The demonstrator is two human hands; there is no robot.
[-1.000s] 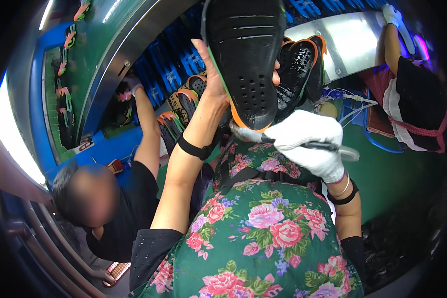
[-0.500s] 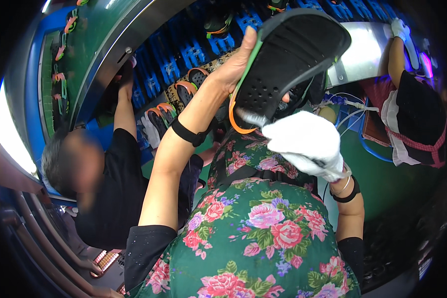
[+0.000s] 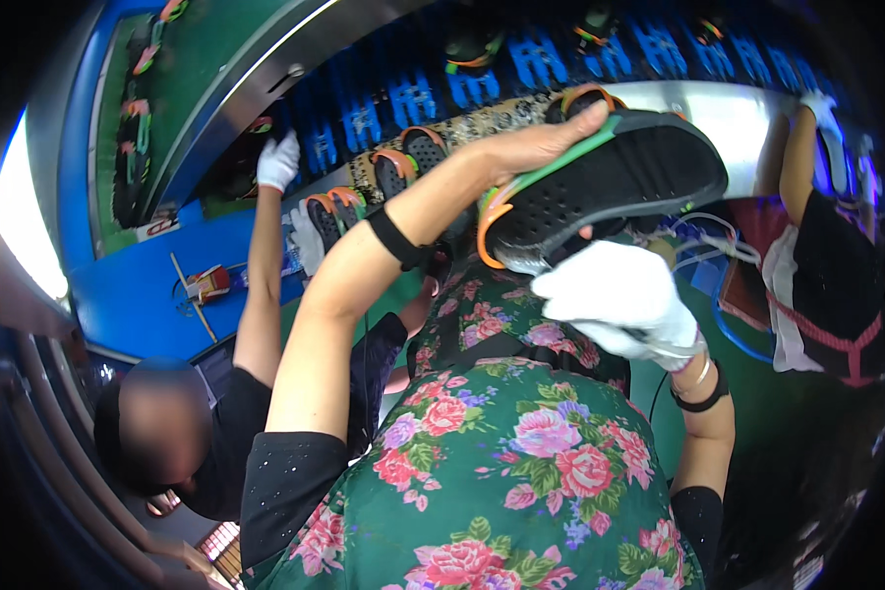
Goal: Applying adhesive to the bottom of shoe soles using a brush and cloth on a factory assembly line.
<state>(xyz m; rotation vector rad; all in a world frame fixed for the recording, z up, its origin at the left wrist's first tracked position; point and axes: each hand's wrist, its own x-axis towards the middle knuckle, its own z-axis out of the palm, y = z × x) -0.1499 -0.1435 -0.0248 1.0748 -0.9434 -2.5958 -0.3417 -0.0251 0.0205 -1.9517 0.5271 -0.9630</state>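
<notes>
My bare left hand (image 3: 536, 152) grips a black shoe part (image 3: 619, 177) with rows of holes and a green and orange edge. Its thumb lies along the green side, and a fingertip shows past the lower edge. My right hand (image 3: 619, 295), in a white glove, is closed around a small brush (image 3: 527, 265). Only the pale bristle end shows, against the orange-edged end of the shoe part. The glove hides the handle.
Black and orange shoes (image 3: 393, 172) stand on a speckled ledge ahead. Beyond runs a conveyor with blue holders (image 3: 403, 108). A co-worker (image 3: 256, 364) reaches forward at left beside a blue table (image 3: 128, 295); another person (image 3: 836, 256) works at right.
The shoe part has tilted toward level and moved slightly right and down. My gloved right hand has lowered a little with the brush. The view has shifted, showing more of the blue table.
</notes>
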